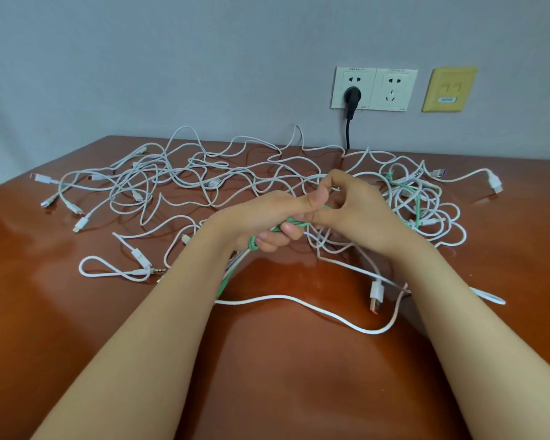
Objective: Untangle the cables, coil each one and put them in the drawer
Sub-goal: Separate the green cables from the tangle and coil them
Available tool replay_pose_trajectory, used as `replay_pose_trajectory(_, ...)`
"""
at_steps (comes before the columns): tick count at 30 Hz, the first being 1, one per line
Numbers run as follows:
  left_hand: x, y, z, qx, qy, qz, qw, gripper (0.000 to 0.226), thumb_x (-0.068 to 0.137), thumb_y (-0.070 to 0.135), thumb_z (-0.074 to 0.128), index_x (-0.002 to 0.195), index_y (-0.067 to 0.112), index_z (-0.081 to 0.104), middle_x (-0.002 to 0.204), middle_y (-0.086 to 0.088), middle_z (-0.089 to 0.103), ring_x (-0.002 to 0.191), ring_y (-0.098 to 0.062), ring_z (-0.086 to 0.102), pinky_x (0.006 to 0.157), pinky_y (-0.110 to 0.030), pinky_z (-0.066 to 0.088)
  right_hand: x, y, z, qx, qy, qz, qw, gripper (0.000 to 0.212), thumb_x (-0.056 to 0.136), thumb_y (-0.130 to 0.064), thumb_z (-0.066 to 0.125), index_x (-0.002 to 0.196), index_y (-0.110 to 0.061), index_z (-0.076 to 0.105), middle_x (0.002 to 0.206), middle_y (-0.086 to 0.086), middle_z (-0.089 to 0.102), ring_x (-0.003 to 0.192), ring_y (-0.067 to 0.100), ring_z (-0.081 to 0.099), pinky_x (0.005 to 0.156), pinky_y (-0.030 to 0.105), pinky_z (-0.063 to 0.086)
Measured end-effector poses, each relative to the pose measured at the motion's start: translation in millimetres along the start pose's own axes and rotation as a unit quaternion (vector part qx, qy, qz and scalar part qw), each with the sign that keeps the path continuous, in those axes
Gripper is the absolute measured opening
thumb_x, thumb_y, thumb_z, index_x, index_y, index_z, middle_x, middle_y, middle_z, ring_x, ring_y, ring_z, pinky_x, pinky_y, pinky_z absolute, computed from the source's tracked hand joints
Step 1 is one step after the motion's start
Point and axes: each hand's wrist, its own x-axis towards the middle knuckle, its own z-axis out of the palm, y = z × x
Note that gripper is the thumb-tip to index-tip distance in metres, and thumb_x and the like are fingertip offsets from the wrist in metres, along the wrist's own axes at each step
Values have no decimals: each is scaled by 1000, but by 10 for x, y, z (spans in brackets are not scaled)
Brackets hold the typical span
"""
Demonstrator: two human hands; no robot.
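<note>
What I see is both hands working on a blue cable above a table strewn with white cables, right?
No: the head view shows a green cable, not blue. The left hand and right hand work on it above the table strewn with white cables.

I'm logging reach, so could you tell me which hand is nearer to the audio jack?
Left. The left hand, gripping the green cable, lies up and right of the audio jack; the right hand is further right, beyond it.

The left hand (267, 214) and right hand (359, 211) grip a green cable (296, 222).
</note>
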Motion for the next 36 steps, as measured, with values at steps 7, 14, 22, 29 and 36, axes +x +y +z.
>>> replay_pose_trajectory(7, 49, -81, -155, -26, 28, 33, 999, 23, 92, 26, 52, 75, 12, 45, 45, 7, 31, 27, -1, 20, 30, -9, 14, -4, 115, -57, 43, -12, 25, 999, 23, 92, -21, 56, 68, -21, 56, 49, -8, 54, 49, 5, 48, 57, 26, 38)
replay_pose_trajectory(14, 109, -123, -218, -131, 142, 72, 978, 21, 98, 28, 45, 84, 13, 53, 42, 10, 31, 26, -1, 20, 31, -9, 14, -2, 163, 3, -181, 30, -32, 982, 19, 96, -27, 45, 80, -22, 55, 64, -5, 51, 84, 30, 57, 78, 36, 36)
replay_pose_trajectory(22, 242, -154, -97, -157, 198, 100, 962, 25, 100, 32, 40, 92, 13, 54, 40, 12, 32, 28, -2, 21, 32, -10, 16, -43, 15, 218, -270, 75, -147, 949, 24, 98, -30, 28, 86, -17, 45, 87, 15, 67, 87, 39, 57, 73, 34, 19)
replay_pose_trajectory(29, 263, -87, 24, -141, 189, 148, 960, 22, 98, 24, 47, 83, 13, 59, 42, 9, 31, 27, -3, 23, 32, -10, 17, -37, 9, 279, -257, 110, -151, 948, 45, 82, -30, 20, 97, -8, 57, 82, 21, 66, 82, 42, 58, 70, 33, 18)
replay_pose_trajectory(36, 347, -113, 27, -1, 286, 181, 941, 30, 96, 20, 52, 66, 16, 48, 33, 12, 42, 30, 0, 36, 40, -16, 29, -18, 27, 292, -228, 119, -129, 958, 37, 82, -33, 20, 86, -16, 52, 80, 17, 66, 81, 39, 57, 70, 32, 21)
